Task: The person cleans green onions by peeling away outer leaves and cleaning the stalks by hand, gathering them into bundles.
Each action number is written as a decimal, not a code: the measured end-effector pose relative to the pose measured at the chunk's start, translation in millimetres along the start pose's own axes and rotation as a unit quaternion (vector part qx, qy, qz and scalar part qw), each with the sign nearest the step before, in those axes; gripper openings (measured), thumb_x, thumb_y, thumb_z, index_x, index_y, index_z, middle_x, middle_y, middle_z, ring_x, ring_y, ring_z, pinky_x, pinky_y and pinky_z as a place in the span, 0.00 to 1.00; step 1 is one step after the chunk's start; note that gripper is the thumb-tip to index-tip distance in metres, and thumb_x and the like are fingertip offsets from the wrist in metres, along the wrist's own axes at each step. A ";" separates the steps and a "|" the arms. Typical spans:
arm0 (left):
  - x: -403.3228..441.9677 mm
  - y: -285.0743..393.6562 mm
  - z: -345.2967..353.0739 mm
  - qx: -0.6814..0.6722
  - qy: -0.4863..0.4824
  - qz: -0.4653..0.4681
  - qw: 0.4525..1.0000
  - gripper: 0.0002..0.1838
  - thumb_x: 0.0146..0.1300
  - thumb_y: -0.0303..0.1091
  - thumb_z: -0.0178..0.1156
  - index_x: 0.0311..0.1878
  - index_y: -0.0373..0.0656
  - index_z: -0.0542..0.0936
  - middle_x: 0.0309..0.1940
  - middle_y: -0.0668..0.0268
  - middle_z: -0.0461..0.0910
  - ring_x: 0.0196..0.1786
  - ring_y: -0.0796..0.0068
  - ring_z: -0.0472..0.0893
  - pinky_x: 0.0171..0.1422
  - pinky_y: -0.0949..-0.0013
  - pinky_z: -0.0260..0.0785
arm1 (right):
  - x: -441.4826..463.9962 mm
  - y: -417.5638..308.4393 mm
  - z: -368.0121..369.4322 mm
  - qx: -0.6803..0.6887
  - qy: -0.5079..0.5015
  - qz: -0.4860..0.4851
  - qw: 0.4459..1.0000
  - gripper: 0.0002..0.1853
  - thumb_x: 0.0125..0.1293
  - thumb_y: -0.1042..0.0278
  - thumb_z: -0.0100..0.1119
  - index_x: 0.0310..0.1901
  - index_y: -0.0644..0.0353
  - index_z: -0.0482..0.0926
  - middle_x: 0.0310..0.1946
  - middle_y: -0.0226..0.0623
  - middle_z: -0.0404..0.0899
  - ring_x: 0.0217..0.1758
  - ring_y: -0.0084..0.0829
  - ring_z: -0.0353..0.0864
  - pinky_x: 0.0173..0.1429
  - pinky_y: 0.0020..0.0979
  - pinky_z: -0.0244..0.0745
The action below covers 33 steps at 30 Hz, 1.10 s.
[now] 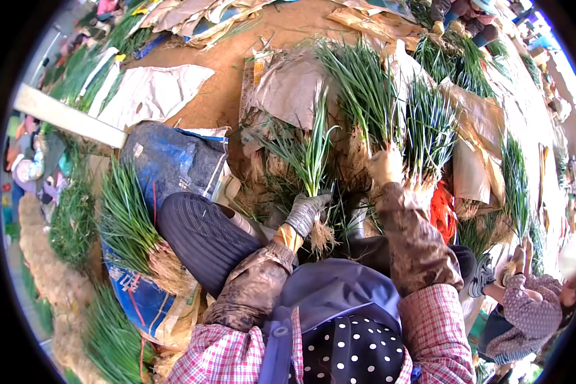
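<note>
Head view: left hand (306, 214) hides bunch (314, 157) middle; right hand (385, 168) hold unclear.

We've got bare brown ground (201, 86) as the base. Landmark: dark blue sack (173, 160), lying on it. Just beyond the sack we see a white sheet (153, 91) spread flat; farther beyond, crumpled brown paper (195, 25). Right of the sack, past a strip of soil, a pale grey sack (291, 93). Well right: pale sheeting (403, 67) by two large stalk bundles (358, 83); we can't tell their contact underneath. Nearer than the sack: blue printed sacking (125, 291) under a red-tied bundle (128, 221).
</note>
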State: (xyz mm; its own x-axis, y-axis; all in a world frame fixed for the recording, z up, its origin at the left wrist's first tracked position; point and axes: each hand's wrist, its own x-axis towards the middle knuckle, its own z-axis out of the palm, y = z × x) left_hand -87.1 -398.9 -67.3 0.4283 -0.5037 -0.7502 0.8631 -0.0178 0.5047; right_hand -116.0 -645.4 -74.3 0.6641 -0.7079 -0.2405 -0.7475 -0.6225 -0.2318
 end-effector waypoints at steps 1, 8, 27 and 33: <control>1.8 -2.0 0.2 0.006 0.012 0.011 1.000 0.05 0.54 0.29 0.68 0.32 0.41 0.82 0.17 0.71 0.74 0.13 0.76 0.69 0.15 0.71 0.61 | -20.1 2.1 11.4 0.048 -0.020 -0.024 0.998 0.13 0.60 0.55 0.64 0.31 0.57 0.80 0.25 0.33 0.82 0.22 0.24 0.78 0.30 0.28 0.78; 12.7 -16.4 -1.1 0.010 -0.034 0.045 0.998 0.10 0.55 0.27 0.67 0.41 0.37 0.81 0.28 0.65 0.82 0.27 0.76 0.78 0.32 0.74 0.71 | -149.2 -34.1 -8.3 0.201 -0.248 -0.084 0.944 0.19 0.62 0.50 0.60 0.37 0.61 0.82 0.27 0.44 0.82 0.29 0.37 0.82 0.40 0.34 0.78; -8.1 -5.6 13.1 0.045 0.001 0.088 0.995 0.06 0.53 0.23 0.66 0.33 0.38 0.78 0.19 0.68 0.76 0.16 0.78 0.72 0.18 0.73 0.62 | -91.9 -11.4 50.0 -0.060 -0.343 -0.032 0.937 0.19 0.67 0.55 0.55 0.48 0.64 0.78 0.38 0.44 0.81 0.33 0.29 0.80 0.39 0.32 0.79; 13.9 -16.8 5.2 0.034 -0.023 0.071 0.997 0.05 0.53 0.24 0.66 0.33 0.40 0.79 0.21 0.68 0.78 0.17 0.79 0.73 0.19 0.74 0.64 | 7.4 1.3 -4.9 -0.060 0.155 0.004 0.986 0.19 0.64 0.55 0.54 0.47 0.63 0.78 0.31 0.41 0.79 0.28 0.34 0.77 0.38 0.39 0.77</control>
State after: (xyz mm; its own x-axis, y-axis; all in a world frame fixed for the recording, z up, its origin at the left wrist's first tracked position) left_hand -97.0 -410.0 -84.0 0.5317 -0.5440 -0.6491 0.7735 -0.0004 0.6339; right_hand -112.1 -653.1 -71.8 0.6361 -0.7691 0.0613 -0.7610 -0.6386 -0.1143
